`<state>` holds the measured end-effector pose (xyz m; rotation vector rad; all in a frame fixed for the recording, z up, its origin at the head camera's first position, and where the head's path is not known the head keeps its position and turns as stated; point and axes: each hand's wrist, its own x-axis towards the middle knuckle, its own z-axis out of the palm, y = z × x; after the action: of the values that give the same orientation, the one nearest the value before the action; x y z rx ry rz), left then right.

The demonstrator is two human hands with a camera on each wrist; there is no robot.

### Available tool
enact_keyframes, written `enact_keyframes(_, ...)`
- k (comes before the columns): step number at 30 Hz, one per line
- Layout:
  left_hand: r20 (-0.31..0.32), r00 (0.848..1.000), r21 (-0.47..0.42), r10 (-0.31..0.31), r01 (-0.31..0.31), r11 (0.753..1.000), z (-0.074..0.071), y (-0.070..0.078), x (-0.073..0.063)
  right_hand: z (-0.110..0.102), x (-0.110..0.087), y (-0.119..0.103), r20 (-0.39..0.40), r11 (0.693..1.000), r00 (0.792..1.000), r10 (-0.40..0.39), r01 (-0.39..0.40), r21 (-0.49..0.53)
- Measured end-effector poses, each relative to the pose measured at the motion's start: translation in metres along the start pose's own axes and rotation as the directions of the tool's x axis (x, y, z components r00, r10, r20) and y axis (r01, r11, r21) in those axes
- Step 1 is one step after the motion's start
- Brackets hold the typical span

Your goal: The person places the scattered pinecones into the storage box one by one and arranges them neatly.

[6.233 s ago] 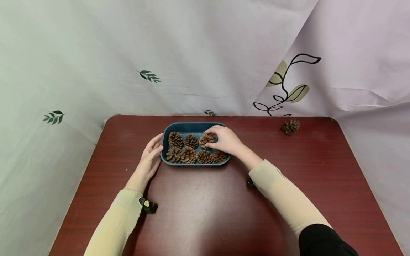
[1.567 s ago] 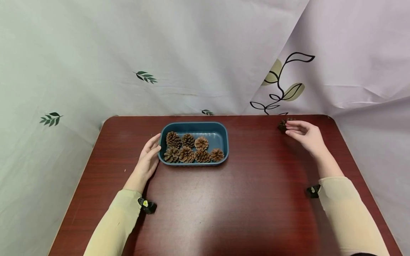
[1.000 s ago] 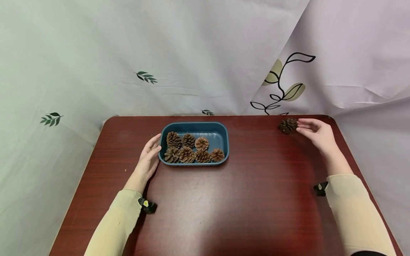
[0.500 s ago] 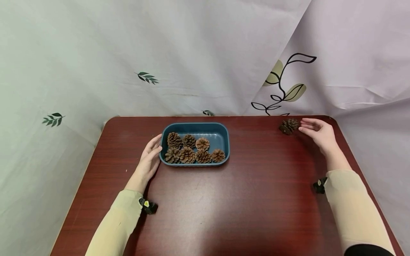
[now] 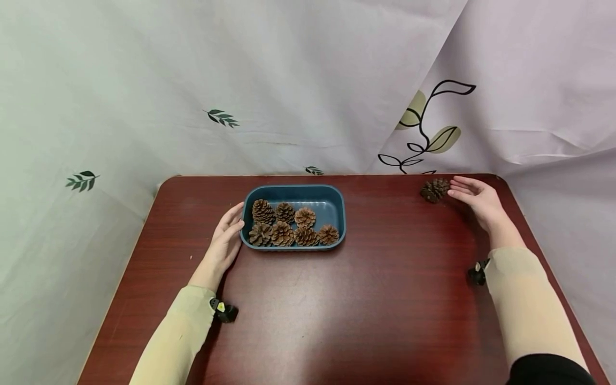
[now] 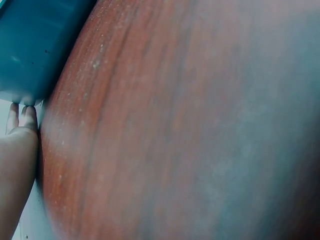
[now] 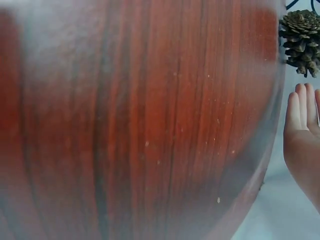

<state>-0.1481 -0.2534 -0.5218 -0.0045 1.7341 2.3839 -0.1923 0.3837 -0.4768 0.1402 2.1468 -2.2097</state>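
A blue rectangular tray stands at the back of the table, with several brown pine cones in two rows inside it. My left hand rests against the tray's left end, fingers fairly straight; the left wrist view shows its fingertips right at the tray. Far to the right, one darker pine cone lies near the table's back edge. My right hand is just right of it, fingers extended and holding nothing. In the right wrist view, a small gap separates the fingertips from this pine cone.
The dark red wooden table has rounded back corners. A pale curtain with leaf prints hangs right behind it. A small black camera sits at the left wrist, and another black camera at the right.
My right hand has let go of a pine cone in the tray and moved far right. It overlapped the lone pine cone, then drew back slightly rightward. My left hand has stayed at the tray.
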Motion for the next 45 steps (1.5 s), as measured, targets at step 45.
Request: enact_keyframes(45,0.002,1.0,-0.013,0.0,0.0,1.0,0.002,0.003,-0.003,0.012,0.015,0.007,0.023,0.989,0.996,0.091,-0.093,0.111)
